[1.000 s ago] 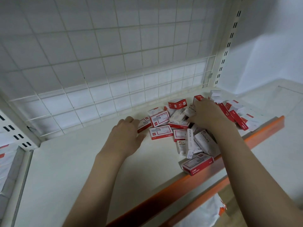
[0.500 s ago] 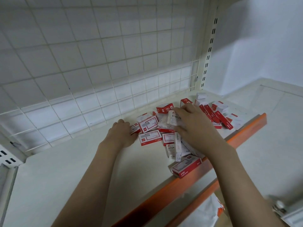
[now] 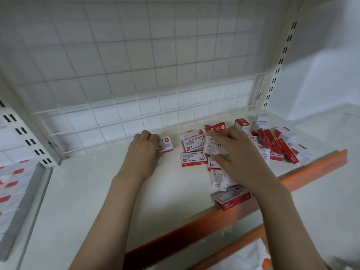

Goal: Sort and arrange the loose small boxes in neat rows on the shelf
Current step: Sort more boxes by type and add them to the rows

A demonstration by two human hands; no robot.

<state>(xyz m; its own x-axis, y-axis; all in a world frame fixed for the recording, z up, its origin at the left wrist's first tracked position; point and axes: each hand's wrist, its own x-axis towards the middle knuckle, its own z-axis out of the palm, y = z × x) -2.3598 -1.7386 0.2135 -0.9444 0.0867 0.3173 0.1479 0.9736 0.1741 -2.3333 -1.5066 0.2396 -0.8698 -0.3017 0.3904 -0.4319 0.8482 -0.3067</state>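
Now left hand (image 3: pixel 143 152) gripping red-white box (image 3: pixel 165 145), right hand (image 3: pixel 236 152) pinching "STAPLES" box (image 3: pixel 214 148)

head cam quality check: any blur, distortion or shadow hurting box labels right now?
Head view: wide-angle bending curves the wire grid back panel and orange shelf edge; light is dim and flat, with a soft shadow top right; "STAPLES" reads on the box in the right hand; the box at the left hand and the far pile are soft, with small print illegible.
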